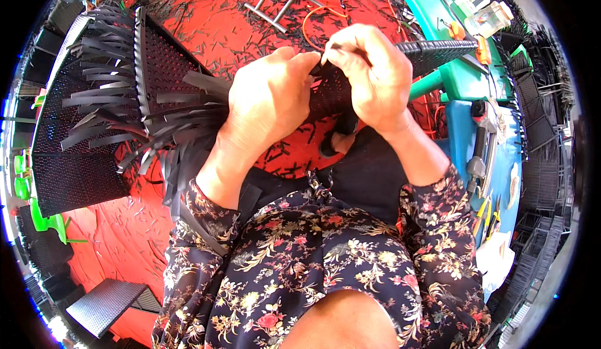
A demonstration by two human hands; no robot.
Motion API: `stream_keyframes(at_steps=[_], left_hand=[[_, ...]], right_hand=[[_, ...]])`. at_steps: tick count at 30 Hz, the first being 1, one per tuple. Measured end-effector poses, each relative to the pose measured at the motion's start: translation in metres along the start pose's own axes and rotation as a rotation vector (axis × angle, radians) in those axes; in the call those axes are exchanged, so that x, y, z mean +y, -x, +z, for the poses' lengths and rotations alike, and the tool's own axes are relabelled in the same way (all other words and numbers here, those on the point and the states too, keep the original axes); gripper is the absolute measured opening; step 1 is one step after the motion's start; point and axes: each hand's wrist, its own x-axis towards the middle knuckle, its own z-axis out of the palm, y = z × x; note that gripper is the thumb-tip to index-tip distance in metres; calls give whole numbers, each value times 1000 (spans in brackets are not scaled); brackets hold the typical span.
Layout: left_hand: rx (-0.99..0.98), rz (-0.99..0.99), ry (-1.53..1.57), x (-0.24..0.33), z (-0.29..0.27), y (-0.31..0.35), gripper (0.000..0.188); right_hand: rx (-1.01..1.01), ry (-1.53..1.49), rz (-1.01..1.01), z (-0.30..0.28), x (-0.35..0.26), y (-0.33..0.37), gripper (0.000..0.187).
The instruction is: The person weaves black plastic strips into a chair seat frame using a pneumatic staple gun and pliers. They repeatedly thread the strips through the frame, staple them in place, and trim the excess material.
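Both hands up at frame centre, working a black woven plastic-strip panel [94, 130] that stretches from the left side across to upper right. Left hand [270, 95] is closed round the bundle of loose black strip ends [181, 130] w/ thumb pressed toward the weave edge; right hand [369, 76] is pinched shut, fingertips nipping what looks like a single strip right at the meeting point, tho the strip itself is mostly hidden under the fingers. Progress, judging by what shows: big stretch at left is tightly woven already, but lots of ends hang free along the ribs & fan down toward the lap, so finishing/tucking looks far from over. Long axis of the piece runs roughly left-to-right, tilting up toward the upper right, where a narrow woven bar [438, 50] pokes out past the right hand toward the green plastic table [463, 83]. Loose ends point mostly rightward & down. Red floor [113, 236] below is littered w/ cut black offcuts. Floral dark sleeves frame the bottom.
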Motion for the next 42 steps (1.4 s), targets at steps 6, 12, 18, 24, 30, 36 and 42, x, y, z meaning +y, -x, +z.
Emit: stream_keyframes(at_steps=[6, 12, 18, 24, 30, 36, 42], left_hand=[[28, -137, -13, 7, -1, -2, 13], [51, -118, -24, 4, 1, -1, 13], [-17, -126, -85, 9, -4, -3, 22], [-100, -158, -86, 9, -5, -8, 26], [-52, -91, 31, 5, 3, -12, 21], [-90, -108, 44, -4, -2, -9, 20], [-67, -116, 136, -20, -2, -2, 18]], right_hand=[[-331, 203, 34, 6, 16, -51, 11], [-740, 57, 309, 14, 46, -76, 9], [-945, -64, 535, 23, 59, -78, 5], [-754, 258, 79, 25, 66, -69, 11], [42, 524, -22, -90, 23, 11, 21], [-90, 1420, 1035, -268, 37, 115, 60], [-192, 1355, 1426, -317, 71, 164, 78]])
